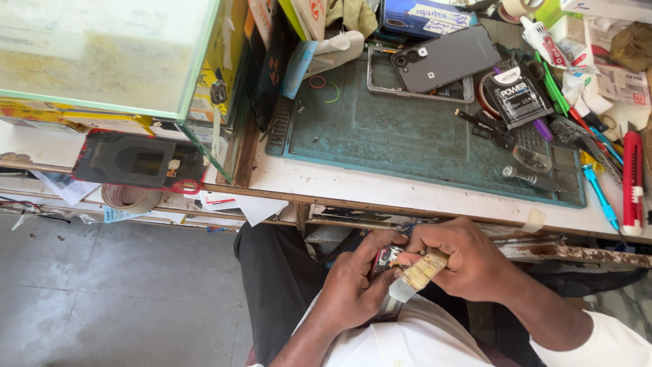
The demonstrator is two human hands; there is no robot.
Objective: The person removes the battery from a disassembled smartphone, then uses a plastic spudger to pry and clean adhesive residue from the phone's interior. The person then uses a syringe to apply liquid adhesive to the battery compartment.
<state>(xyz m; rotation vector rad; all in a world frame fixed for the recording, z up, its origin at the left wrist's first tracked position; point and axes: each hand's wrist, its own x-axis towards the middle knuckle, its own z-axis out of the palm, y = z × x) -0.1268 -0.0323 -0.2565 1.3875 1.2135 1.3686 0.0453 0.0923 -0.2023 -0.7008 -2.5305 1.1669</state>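
Two hands low in view, over a lap in dark trousers, just below the edge of a white workbench [407, 194]. Left hand [356, 285] cupped around a small phone part [387, 257], clenched on it from beneath, thumb up beside the tool. Right hand [468, 261] wrapped tight around one scraper tool [415, 275] with a yellowish taped handle and a pale flat blade, the tool's end touching the part. Much of the part hidden by fingers, so its exact shape not clear.

On the bench above: one green work mat [407, 139], worn and stained. On the mat, one dark grey phone [445, 58] lying back up, partly over one bare metal phone frame [380, 81]. One black battery [519, 98] on a tape roll to the right of the phone. One screwdriver [530, 179] near the mat's front right corner. One red utility knife [633, 183] at far right, among a crowd of pens, tweezers and glue tubes, too many and too tangled to count. One glass case [109, 58] at upper left, and one black phone screen [139, 162] lying flat below it at the bench edge. One tape roll [129, 197] under that edge. Grey floor tiles [102, 292] at lower left.
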